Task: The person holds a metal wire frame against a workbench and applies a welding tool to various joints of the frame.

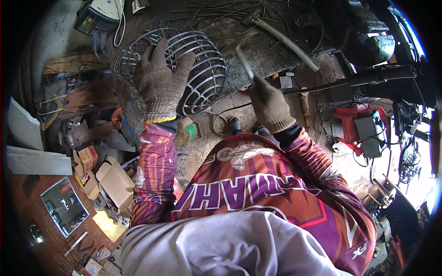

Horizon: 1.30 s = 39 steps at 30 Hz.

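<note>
A domed cage of bare metal rods lies on the dark, grimy workbench. My left hand, in a knitted grey-brown glove, grips its near left part, thumb and forefinger spread over the bars. The tips of the other fingers are partly hidden. To the right of the cage, my gloved right hand is closed round the lower end of a thin-handled hammer. Motion smears the hammer's head, which is raised above the bench apart from the cage.
Cables and a metal pipe lie on the bench's far side. A welding machine stands at the far left. Open cardboard boxes and a framed glass panel are at lower left. A red-framed machine stands on the right.
</note>
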Available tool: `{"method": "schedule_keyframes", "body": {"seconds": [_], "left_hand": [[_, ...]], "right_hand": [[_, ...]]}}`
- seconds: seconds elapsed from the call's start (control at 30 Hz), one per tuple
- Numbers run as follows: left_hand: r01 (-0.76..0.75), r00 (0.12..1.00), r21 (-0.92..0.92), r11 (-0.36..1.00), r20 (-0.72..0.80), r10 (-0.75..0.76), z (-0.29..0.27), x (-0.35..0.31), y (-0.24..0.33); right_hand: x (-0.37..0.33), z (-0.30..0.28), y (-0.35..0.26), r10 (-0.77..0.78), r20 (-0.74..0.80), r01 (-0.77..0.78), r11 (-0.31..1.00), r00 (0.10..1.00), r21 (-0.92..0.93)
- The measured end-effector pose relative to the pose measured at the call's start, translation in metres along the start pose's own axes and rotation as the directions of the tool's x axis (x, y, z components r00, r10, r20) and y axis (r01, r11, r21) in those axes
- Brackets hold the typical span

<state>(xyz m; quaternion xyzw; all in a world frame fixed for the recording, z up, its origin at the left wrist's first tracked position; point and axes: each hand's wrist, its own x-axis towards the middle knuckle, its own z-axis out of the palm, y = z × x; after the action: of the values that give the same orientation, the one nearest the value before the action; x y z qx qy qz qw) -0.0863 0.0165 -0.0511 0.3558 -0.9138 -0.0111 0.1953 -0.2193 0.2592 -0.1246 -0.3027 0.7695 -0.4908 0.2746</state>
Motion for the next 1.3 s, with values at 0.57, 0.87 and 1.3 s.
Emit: {"method": "schedule_keyframes", "body": {"seconds": [0.57,0.87,1.3], "left_hand": [[0.016,0.999,-0.024,1.0,0.03,-0.016,-0.003,0.0,0.001],[0.065,0.997,-0.096,0.993,0.054,-0.06,-0.003,0.002,0.004],[0.227,0.942,-0.321,0.92,0.311,-0.124,-0.004,0.043,-0.029]], "right_hand": [[0.005,-0.006,-0.022,0.109,-0.064,-0.119,0.973,0.992,-0.196],[0.009,-0.003,0.001,-0.105,-0.103,0.082,0.975,0.989,-0.208],[-0.007,-0.027,0.024,-0.009,-0.06,0.0,0.987,0.998,-0.159]]}}
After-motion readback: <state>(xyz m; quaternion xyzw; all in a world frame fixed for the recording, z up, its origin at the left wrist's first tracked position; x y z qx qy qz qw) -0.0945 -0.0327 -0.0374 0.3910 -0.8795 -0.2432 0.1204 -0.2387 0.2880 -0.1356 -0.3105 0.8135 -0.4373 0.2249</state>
